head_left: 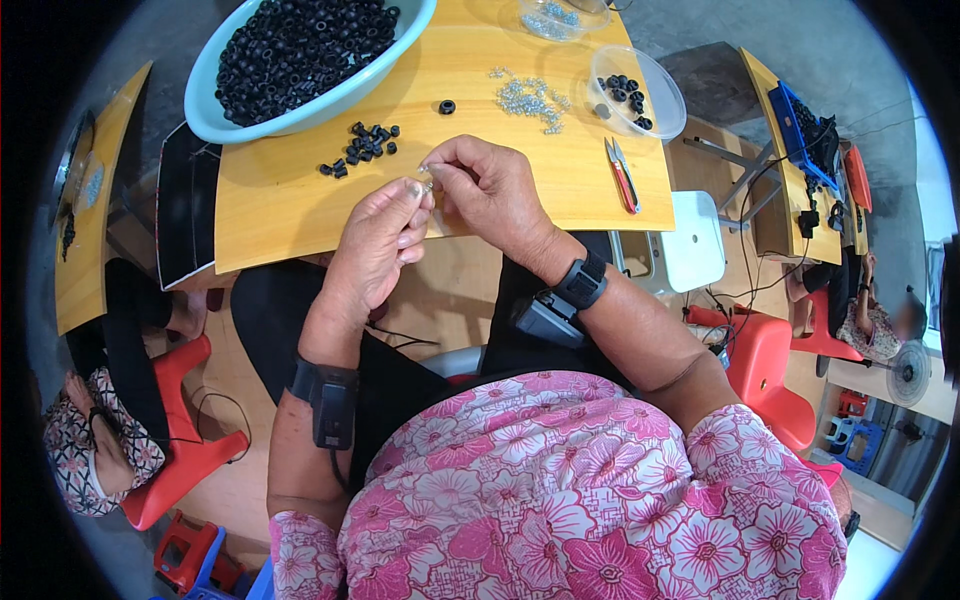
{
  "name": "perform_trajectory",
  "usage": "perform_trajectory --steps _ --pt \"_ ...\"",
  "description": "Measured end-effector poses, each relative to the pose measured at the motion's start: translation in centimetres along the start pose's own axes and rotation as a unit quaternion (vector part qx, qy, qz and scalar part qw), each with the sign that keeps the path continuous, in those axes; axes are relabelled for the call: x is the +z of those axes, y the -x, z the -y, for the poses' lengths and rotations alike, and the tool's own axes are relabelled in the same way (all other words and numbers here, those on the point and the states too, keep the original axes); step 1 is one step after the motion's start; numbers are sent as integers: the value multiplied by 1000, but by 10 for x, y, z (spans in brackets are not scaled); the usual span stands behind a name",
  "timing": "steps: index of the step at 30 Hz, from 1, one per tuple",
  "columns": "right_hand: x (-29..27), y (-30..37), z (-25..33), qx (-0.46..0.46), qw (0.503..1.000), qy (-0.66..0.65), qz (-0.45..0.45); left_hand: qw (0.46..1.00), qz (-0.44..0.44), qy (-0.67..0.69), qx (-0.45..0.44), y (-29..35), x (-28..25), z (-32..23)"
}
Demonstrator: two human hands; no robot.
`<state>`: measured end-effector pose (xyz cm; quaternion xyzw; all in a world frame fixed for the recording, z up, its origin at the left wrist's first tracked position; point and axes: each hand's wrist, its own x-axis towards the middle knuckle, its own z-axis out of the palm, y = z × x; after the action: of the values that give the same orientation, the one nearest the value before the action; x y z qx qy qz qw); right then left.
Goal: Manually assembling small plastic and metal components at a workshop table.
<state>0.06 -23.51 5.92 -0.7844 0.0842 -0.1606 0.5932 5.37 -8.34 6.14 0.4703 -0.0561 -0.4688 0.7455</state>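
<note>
Small metal fitting (427, 181), silvery, sits pinched between both hands just above the near edge of the wooden table (300, 215). Left hand (378, 245) is closed, thumb and forefinger tips clamped on the fitting's lower end. Right hand (487, 190) is curled, fingertips nipping the upper end; too small to tell whether a black ring is already on it. Judgement: fitting looks very light, stiff and smooth, likely slippery and easy to drop, so a fingertip pinch across its sides seems the only workable hold; no sign it is fragile. Loose black rubber rings (362, 146) lie in a little heap on the table beyond the left hand; they probably give slightly and grip better than the metal. One single black ring (447, 106) lies further out toward the far edge of the table.

Containers, all relative to the table: pale blue basin (215, 122) at the far left corner, heaped full of black rings. Clear plastic tub (662, 88) at the far right edge holds a few black rings, mostly bare inside. Second clear container (560, 18) at the far edge holds silvery bits, cut off by the frame. Scattered silvery fittings (528, 100) lie loose on the table between the single ring and the tub. Red-handled snips (622, 175) lie near the table's right edge, right of the right hand
</note>
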Motion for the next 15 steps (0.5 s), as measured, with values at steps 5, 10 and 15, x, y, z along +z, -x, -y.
perform_trajectory --steps 5,10,15 --pt "-13 -8 -11 -96 980 167 -48 1000 -6 -2 3 3 0 2" --pt "-19 -10 -16 -135 942 304 -42 1000 5 -7 7 5 -5 4" --pt "-19 -7 -17 -129 941 310 -37 1000 6 -16 10 8 -4 3"
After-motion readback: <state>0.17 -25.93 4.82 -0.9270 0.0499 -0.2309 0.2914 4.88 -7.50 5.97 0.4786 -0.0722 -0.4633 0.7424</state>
